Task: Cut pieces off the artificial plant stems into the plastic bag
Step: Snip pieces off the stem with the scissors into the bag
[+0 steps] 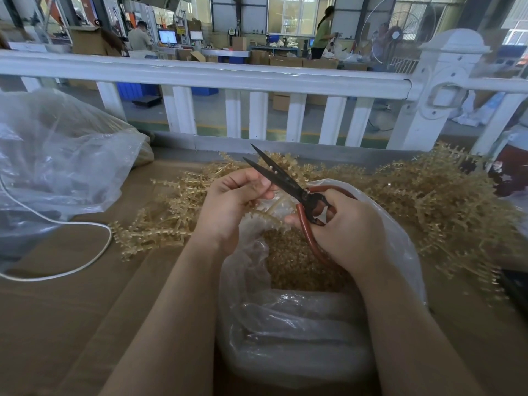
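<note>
The right hand (347, 224) is gripping the red-handled scissors (288, 184), blades parted and pointing up and away. The left hand (234, 198) is pinching a tan artificial plant stem (267, 214) over the open plastic bag (400, 241), which is already holding cut pieces (294, 252). Uncut stems (428, 195) are lying heaped beyond, on the cardboard surface (71, 295). Risk noted: the left fingertips are sitting just beside the lower blade, so a closing cut could nick them. Pieces could also be falling outside the slumping bag rim.

Plastic, dark metal, cardboard.
Glossy clear plastic bag (394, 244); dull dark-metal scissors (281, 178); translucent tan plastic stems (428, 195); matt brown counter (71, 310).
</note>
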A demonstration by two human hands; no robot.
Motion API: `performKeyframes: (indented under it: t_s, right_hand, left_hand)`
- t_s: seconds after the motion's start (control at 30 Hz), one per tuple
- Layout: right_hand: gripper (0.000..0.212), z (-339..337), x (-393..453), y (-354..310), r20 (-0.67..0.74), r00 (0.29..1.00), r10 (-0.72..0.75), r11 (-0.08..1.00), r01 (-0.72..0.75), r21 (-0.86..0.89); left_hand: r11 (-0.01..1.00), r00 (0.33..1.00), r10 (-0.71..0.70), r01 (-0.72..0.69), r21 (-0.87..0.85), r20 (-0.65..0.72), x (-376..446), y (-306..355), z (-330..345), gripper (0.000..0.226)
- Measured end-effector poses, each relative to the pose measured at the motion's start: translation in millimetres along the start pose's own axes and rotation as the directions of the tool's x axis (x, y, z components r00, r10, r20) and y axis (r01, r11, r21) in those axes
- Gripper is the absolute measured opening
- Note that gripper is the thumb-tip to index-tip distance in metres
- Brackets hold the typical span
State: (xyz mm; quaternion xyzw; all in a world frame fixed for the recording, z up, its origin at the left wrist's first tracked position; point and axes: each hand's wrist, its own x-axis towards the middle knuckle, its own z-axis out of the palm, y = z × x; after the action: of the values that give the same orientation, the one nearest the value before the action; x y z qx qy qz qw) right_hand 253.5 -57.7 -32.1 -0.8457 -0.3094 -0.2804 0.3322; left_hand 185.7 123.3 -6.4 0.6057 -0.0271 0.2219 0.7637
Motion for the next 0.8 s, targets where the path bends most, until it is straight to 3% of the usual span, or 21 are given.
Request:
performKeyframes:
  t_s: [0.23, 0.37, 0.8]
  right_hand:
    - [0.052, -1.9, 0.1, -2.8, 0.017, 1.0, 0.025, 1.0, -0.025, 0.001]
    - [0.06, -2.0, 0.3, -4.0, 0.015, 1.0, 0.028, 1.0, -0.028, 0.013]
    - [0.066, 0.3, -0.2, -3.6, -0.024, 1.0, 0.012, 0.999, -0.011, 0.049]
  left_hand:
    - [0.999, 0.999, 0.032, -0.033, 0.044, 0.005, 0.1, 0.1, 0.4, 0.002]
    - [0.991, 0.997, 0.075, -0.074, 0.113, 0.0, 0.2, -1.2, 3.1, 0.015]
    - [0.984, 0.995, 0.1, -0.098, 0.147, -0.005, 0.7, -0.9, 5.2, 0.016]
